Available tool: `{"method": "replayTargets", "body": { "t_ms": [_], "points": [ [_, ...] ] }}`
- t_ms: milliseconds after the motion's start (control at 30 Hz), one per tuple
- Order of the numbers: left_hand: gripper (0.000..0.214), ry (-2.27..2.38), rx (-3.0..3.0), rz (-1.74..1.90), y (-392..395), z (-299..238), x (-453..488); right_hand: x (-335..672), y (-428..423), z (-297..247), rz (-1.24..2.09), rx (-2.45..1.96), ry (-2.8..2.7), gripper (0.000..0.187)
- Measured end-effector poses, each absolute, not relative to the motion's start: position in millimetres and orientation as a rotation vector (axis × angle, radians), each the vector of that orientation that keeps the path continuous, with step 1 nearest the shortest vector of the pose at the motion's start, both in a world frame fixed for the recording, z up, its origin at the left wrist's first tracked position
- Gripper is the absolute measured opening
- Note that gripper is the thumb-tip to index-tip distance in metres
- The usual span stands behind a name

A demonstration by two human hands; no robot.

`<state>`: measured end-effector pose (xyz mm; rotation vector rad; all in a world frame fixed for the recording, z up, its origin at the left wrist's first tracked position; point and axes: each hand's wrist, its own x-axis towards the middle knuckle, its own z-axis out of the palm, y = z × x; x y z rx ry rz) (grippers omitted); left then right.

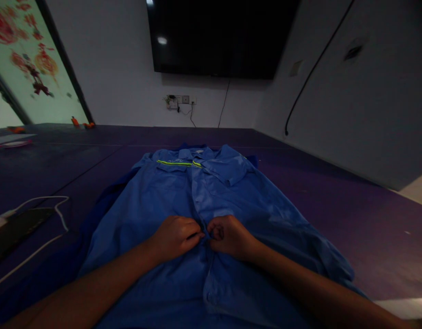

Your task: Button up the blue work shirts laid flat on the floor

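A blue work shirt [156, 201] with yellow-green stripes across the chest lies spread on a purple surface, its collar at the far end. My left hand [179, 235] pinches the shirt's front edge near the middle. Close beside it, my right hand [227, 235] has its fingers curled on the other side of the same front opening. The bit of cloth between the fingertips is bunched up, and whether a button is there I cannot make out. Below the hands the front edges lie apart slightly. Darker blue cloth [108, 201] shows beneath the shirt along its left side.
At the left a dark flat object [22, 230] lies with a white cable [61, 214] looping from it. Small orange items [75, 121] stand near the glass door. A large television [221, 36] hangs on the far wall, above sockets [185, 99] with dangling wires.
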<state>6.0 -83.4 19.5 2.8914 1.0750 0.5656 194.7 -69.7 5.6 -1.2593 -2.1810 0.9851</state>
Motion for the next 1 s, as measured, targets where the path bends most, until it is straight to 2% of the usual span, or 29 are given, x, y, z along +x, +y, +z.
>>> {"method": "replayTargets", "body": {
  "t_ms": [433, 1000],
  "points": [
    [0.027, 1.088, 2.856, 0.611, -80.8, 15.9, 5.6, 195.0, -70.0, 5.8, 0.941, -1.251, -2.191, 0.017],
    [0.027, 1.110, 2.855, 0.592, -82.6, 18.3, 6.4, 192.9, -70.0, 5.7, 1.038, -1.308, -2.131, 0.017]
  ]
}}
